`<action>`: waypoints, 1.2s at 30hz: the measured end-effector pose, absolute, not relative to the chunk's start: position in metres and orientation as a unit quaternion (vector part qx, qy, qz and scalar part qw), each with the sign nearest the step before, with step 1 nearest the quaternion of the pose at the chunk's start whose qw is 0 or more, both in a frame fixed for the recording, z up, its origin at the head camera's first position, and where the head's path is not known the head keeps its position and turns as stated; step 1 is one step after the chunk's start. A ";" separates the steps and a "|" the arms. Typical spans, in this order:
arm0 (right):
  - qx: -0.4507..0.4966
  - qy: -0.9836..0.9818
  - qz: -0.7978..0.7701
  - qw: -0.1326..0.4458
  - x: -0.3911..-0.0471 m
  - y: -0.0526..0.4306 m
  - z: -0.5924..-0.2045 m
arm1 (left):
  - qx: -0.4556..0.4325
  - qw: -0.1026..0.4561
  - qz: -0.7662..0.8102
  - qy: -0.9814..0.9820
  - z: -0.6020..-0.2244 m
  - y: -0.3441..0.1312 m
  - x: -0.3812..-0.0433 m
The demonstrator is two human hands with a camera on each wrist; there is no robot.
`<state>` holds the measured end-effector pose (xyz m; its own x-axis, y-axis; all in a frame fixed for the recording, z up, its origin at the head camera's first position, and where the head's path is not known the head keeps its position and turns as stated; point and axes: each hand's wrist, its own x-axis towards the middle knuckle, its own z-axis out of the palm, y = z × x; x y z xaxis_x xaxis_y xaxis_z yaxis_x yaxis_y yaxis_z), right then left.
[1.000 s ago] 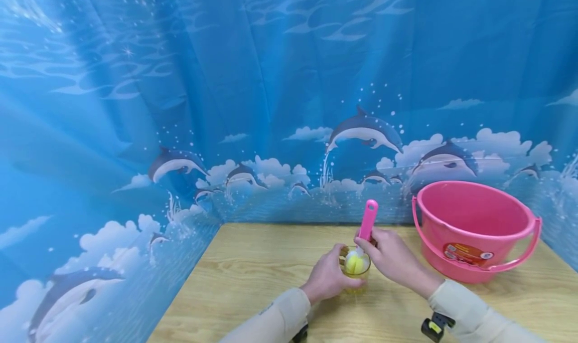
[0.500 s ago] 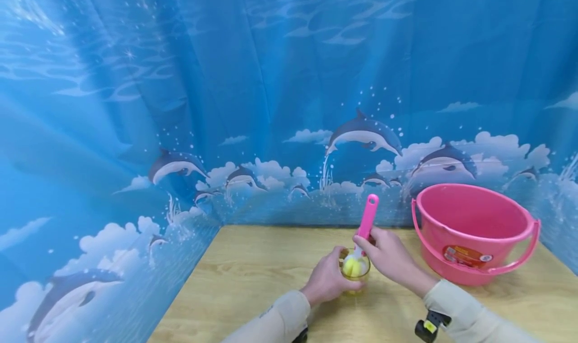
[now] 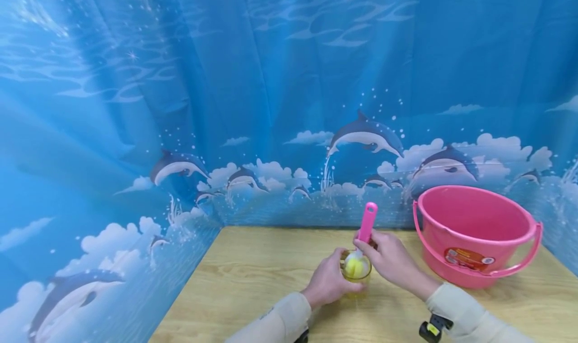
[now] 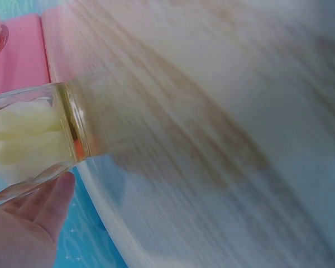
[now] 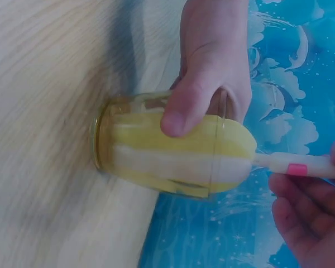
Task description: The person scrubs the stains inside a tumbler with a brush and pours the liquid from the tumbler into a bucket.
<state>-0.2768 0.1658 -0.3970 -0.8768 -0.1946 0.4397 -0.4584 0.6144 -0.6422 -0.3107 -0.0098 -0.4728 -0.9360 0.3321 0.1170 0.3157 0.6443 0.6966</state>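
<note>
A clear yellow-tinted glass [image 5: 109,139] stands upright on the wooden table. My left hand [image 3: 327,282] grips it around the side, the thumb lying across its near face in the right wrist view. A sponge bottle brush has its yellow and white sponge head [image 5: 234,145] inside the glass, the end of the sponge poking out past the rim. Its pink handle [image 3: 368,220] points up. Between thumb and fingers, my right hand [image 3: 393,260] holds the brush low on the handle, just above the rim.
A large pink bucket [image 3: 478,268] with a carrying handle stands right of my hands. The light wooden table [image 3: 253,268] backs onto a blue dolphin-printed curtain [image 3: 289,82].
The brush rose slightly and tilted a little, then came back down in the glass with my right hand. My left hand keeps its hold on the glass.
</note>
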 end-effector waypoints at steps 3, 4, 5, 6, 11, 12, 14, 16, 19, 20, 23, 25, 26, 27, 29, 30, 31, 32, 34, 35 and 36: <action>0.185 -0.892 0.379 0.162 -0.276 0.168 -0.394 | 0.178 0.012 0.384 0.906 -0.473 -0.010 -0.311; 0.186 -0.895 0.373 0.160 -0.275 0.168 -0.393 | 0.178 0.011 0.383 0.906 -0.473 -0.010 -0.310; 0.187 -0.897 0.369 0.157 -0.275 0.168 -0.392 | 0.178 0.012 0.385 0.905 -0.473 -0.010 -0.310; 0.187 -0.899 0.365 0.154 -0.275 0.168 -0.391 | 0.177 0.013 0.386 0.905 -0.473 -0.010 -0.310; 0.180 -0.901 0.370 0.139 -0.276 0.168 -0.388 | 0.175 0.021 0.391 0.903 -0.473 -0.009 -0.311; 0.175 -0.900 0.376 0.136 -0.276 0.167 -0.387 | 0.173 0.023 0.391 0.903 -0.472 -0.009 -0.311; 0.166 -0.897 0.388 0.130 -0.278 0.167 -0.387 | 0.171 0.028 0.392 0.903 -0.472 -0.009 -0.311; 0.156 -0.895 0.398 0.125 -0.279 0.167 -0.387 | 0.169 0.031 0.393 0.903 -0.471 -0.009 -0.311; 0.145 -0.894 0.406 0.125 -0.281 0.166 -0.387 | 0.169 0.032 0.396 0.902 -0.471 -0.009 -0.311; 0.141 -0.893 0.408 0.125 -0.281 0.166 -0.388 | 0.171 0.031 0.396 0.902 -0.471 -0.008 -0.311; 0.127 -0.891 0.416 0.129 -0.282 0.164 -0.389 | 0.176 0.026 0.397 0.900 -0.472 -0.009 -0.311; 0.113 -0.889 0.424 0.134 -0.282 0.163 -0.389 | 0.181 0.023 0.398 0.899 -0.473 -0.009 -0.312; 0.105 -0.887 0.427 0.138 -0.281 0.164 -0.390 | 0.183 0.022 0.399 0.898 -0.474 -0.008 -0.312; 0.098 -0.886 0.431 0.141 -0.281 0.164 -0.390 | 0.184 0.021 0.400 0.898 -0.476 -0.007 -0.312; 0.092 -0.882 0.437 0.151 -0.280 0.165 -0.390 | 0.184 0.018 0.401 0.897 -0.477 -0.007 -0.311; 0.092 -0.880 0.439 0.157 -0.280 0.165 -0.389 | 0.184 0.018 0.404 0.896 -0.477 -0.008 -0.311; 0.095 -0.877 0.441 0.165 -0.280 0.165 -0.389 | 0.183 0.019 0.408 0.894 -0.477 -0.008 -0.311; 0.098 -0.876 0.439 0.174 -0.280 0.165 -0.389 | 0.182 0.019 0.409 0.894 -0.477 -0.009 -0.311; 0.109 -0.873 0.434 0.194 -0.280 0.165 -0.388 | 0.180 0.019 0.412 0.893 -0.476 -0.010 -0.311; 0.116 -0.872 0.431 0.203 -0.280 0.165 -0.387 | 0.179 0.019 0.413 0.892 -0.475 -0.010 -0.311; 0.122 -0.871 0.426 0.213 -0.280 0.165 -0.387 | 0.178 0.019 0.413 0.893 -0.475 -0.010 -0.311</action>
